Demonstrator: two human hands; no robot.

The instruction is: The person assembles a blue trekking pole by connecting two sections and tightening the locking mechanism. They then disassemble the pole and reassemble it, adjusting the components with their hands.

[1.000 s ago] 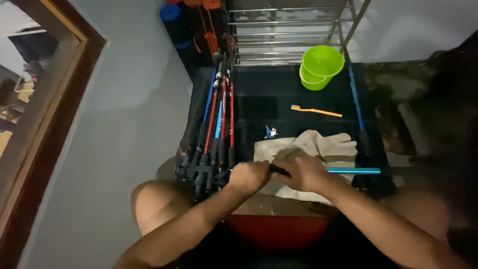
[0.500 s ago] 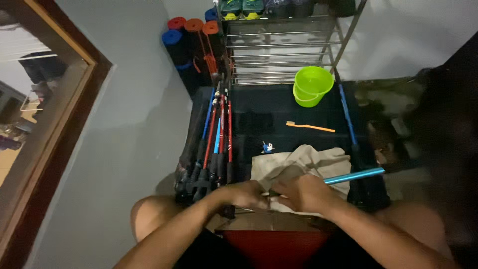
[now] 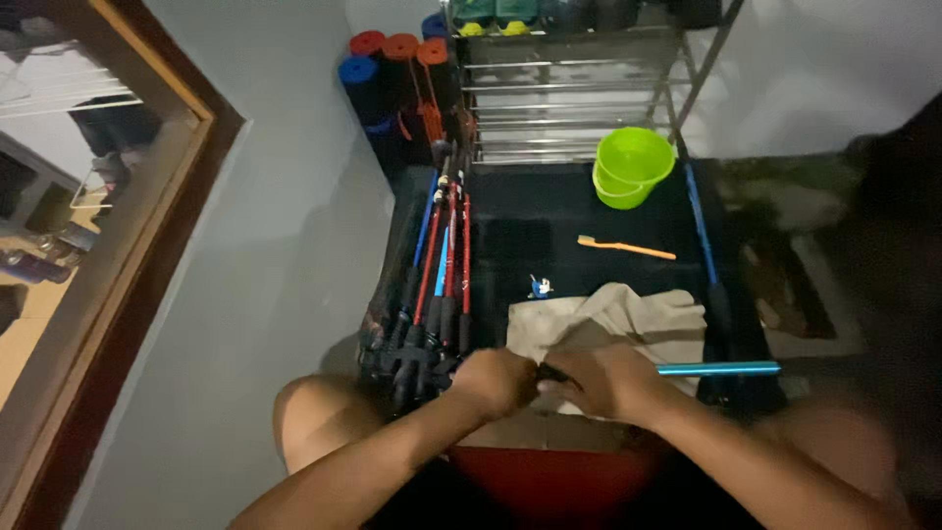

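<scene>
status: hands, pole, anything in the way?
Left hand and right hand both gripping blue pole over beige cloth. Pole bundle lies left. Nothing blocking.

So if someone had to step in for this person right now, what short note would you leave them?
Left hand: closed on the dark end of a blue pole.
Right hand: closed on the same pole, close beside the left, over a beige cloth.
Nearby: a bundle of red, blue and black poles lies left; an orange toothbrush and green bucket sit farther back.
Done: cannot tell.
Left: the bundle lies untouched.
</scene>
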